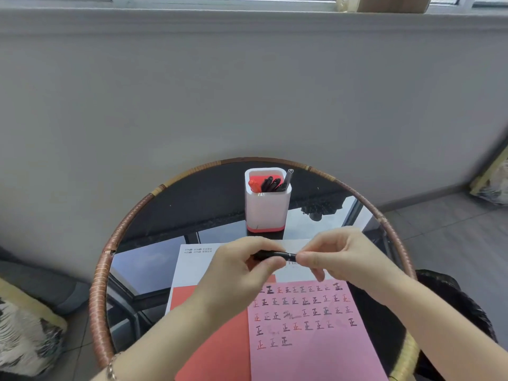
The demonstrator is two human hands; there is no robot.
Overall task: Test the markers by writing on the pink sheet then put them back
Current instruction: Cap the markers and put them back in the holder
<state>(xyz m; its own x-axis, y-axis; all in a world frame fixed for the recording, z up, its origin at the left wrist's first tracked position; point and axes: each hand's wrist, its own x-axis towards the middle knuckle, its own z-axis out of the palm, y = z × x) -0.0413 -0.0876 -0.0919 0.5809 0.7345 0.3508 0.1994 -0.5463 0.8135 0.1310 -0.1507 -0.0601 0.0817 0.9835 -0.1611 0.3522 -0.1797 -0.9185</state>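
In the lower middle of the frame I see both hands meeting over the tabletop, a round glass top with a woven rim; between them is a black marker, held level above the far edge of the pink sheet; the left hand has thumb and fingers curled round the marker's left part, and the right hand pinches its right end between thumb and fingertips; I cannot tell whether that end is a cap. The pink sheet lies at the lower right, its upper half filled with rows of small written characters in black, grey and red; a red sheet adjoins it on the left, and a white paper shows beyond both. Further up, at the centre, stands a white holder with a red base, upright, with black markers and an orange marker sticking out of it; a grey pen leans at its right corner.
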